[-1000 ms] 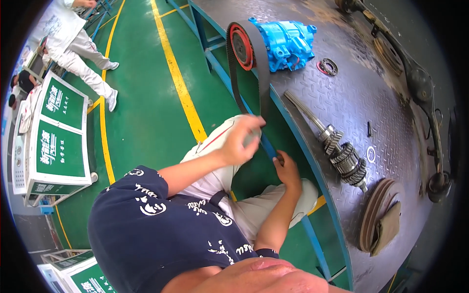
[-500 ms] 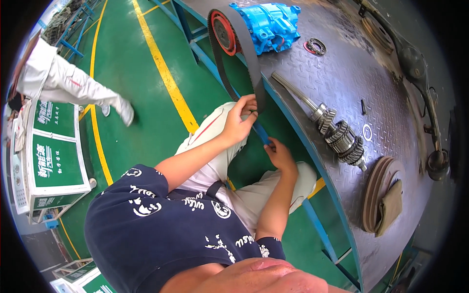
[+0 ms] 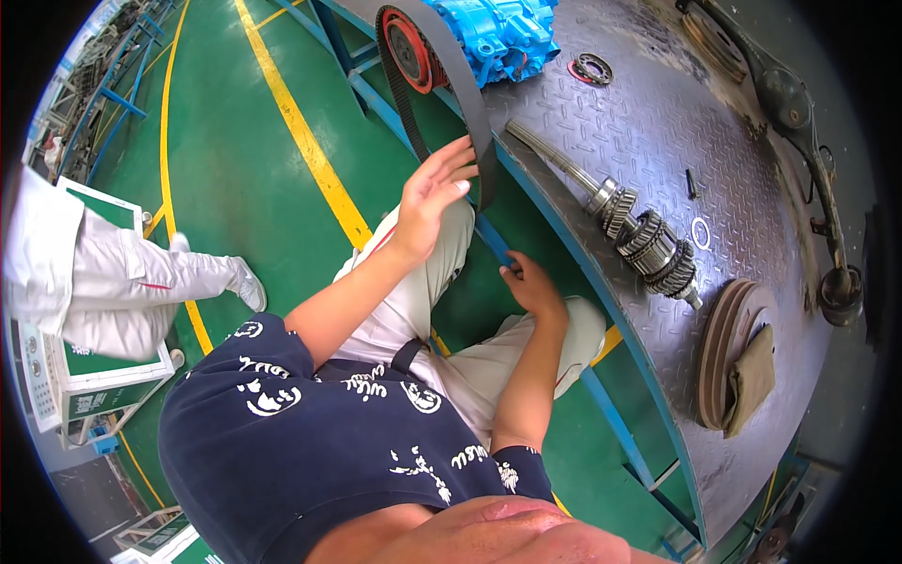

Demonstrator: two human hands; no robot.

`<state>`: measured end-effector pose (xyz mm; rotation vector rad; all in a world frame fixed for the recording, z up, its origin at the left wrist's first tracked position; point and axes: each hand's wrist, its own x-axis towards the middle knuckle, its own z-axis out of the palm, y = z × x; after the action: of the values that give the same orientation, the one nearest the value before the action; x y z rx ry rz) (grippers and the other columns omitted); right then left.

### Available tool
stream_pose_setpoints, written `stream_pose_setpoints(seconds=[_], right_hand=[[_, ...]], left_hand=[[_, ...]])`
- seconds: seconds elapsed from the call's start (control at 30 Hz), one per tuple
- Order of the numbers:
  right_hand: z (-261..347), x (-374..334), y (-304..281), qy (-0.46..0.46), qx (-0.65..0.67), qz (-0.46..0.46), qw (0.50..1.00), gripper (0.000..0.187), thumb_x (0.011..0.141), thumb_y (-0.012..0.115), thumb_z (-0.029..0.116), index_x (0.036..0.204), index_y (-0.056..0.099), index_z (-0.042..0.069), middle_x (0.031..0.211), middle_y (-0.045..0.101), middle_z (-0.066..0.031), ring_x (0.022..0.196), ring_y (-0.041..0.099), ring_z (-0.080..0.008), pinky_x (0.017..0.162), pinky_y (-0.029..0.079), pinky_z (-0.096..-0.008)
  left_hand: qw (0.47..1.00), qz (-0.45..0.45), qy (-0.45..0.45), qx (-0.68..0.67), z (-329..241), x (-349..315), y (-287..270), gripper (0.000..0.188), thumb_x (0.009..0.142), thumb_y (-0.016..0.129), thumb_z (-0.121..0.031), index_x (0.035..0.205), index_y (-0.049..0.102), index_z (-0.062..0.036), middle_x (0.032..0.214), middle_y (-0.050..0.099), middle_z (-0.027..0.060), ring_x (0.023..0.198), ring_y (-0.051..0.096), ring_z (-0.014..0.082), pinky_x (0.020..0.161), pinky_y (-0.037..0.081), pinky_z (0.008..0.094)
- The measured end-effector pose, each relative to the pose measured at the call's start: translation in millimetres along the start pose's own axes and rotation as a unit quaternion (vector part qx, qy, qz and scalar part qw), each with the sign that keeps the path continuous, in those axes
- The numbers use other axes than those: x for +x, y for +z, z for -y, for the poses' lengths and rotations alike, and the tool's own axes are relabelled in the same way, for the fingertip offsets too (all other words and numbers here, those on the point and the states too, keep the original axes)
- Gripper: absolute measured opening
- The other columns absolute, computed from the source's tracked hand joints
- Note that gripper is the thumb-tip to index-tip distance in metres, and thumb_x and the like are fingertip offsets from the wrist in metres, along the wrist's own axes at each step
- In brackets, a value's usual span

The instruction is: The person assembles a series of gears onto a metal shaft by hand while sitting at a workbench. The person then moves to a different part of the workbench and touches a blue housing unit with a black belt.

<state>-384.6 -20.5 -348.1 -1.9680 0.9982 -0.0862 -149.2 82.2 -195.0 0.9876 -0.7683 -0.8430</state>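
A black ribbed belt [image 3: 471, 94] hangs in a long loop from the red-rimmed pulley [image 3: 410, 52] of a blue compressor-like unit [image 3: 498, 38] at the table's edge. My left hand [image 3: 432, 202] is open beside the lower end of the loop, fingers stretched out, fingertips at the belt's left side; whether they touch it I cannot tell. Lower down, my right hand [image 3: 534, 287] is at the blue rail [image 3: 490, 240] under the tabletop. Its thumb and forefinger are curled close together, and what is between them does not show clearly.
On the steel tabletop [image 3: 620, 113] lie a gear shaft [image 3: 648, 246], a bearing ring [image 3: 593, 69], a bolt [image 3: 692, 184], a white ring [image 3: 700, 233] and a grooved pulley [image 3: 723, 352] with a tan cloth [image 3: 752, 381]. A person in white [image 3: 122, 282] walks at left.
My left hand has opened, its fingers straightening from a pinch at the belt, and moved slightly left. My right hand has barely shifted. The walking person has come nearer on the left.
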Motion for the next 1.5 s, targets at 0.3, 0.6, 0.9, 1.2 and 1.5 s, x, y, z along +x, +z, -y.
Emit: stream_pose_setpoints(seconds=[0.3,0.6,0.9,1.2,1.5], right_hand=[[-0.5,4.2,1.7,0.016,0.02,0.02,0.999,0.054,0.104,0.072,0.033,0.15,0.062,0.006,0.132,0.072,-0.0228,0.118,0.07,-0.0367,0.101,0.056,-0.0442],[51.1,-9.3,-9.7,-0.126,0.071,-0.107,0.984,0.053,0.105,0.066,0.013,0.157,0.056,0.01,0.147,0.063,-0.0213,0.135,0.063,-0.0391,0.112,0.051,-0.0429],[81.1,-0.9,-15.8,-0.191,0.413,-0.077,0.887,0.049,0.103,0.055,0.001,0.152,0.058,-0.001,0.144,0.066,-0.0157,0.133,0.063,-0.0247,0.114,0.048,-0.0361],[76.0,21.1,17.0,-0.161,0.354,-0.19,0.902,0.032,0.112,0.066,0.022,0.134,0.061,0.0,0.101,0.065,-0.0031,0.092,0.059,-0.01,0.081,0.05,-0.0263],[69.3,16.3,8.6,-0.092,0.231,-0.083,0.965,0.032,0.118,0.054,0.035,0.111,0.057,0.003,0.084,0.05,-0.004,0.081,0.051,-0.017,0.08,0.045,-0.0329]], left_hand=[[0.999,0.016,-0.023,0.018,8.8,-3.8,2.8,0.076,0.097,0.066,-0.003,0.168,0.038,-0.0086,0.152,0.055,0.0109,0.136,0.056,0.0255,0.116,0.045,0.0398],[0.992,0.068,-0.057,0.087,94.7,-46.1,5.3,0.055,0.105,0.063,-0.001,0.158,0.046,-0.0038,0.137,0.067,0.0101,0.127,0.064,0.022,0.11,0.051,0.0384],[0.974,0.035,0.008,0.222,96.6,-65.3,21.0,0.014,0.105,0.069,-0.003,0.118,0.065,0.0017,0.104,0.073,0.0125,0.098,0.073,0.0193,0.09,0.056,0.0342],[0.952,0.074,0.029,0.294,104.0,-54.3,-12.1,0.032,0.102,0.067,-0.01,0.133,0.066,-0.0005,0.116,0.074,0.0189,0.107,0.075,0.0335,0.093,0.058,0.043],[0.931,-0.098,0.141,0.322,-18.4,38.2,2.8,0.031,0.11,0.065,-0.027,0.096,0.059,0.0005,0.078,0.059,0.0144,0.066,0.06,0.0233,0.063,0.046,0.0398]])
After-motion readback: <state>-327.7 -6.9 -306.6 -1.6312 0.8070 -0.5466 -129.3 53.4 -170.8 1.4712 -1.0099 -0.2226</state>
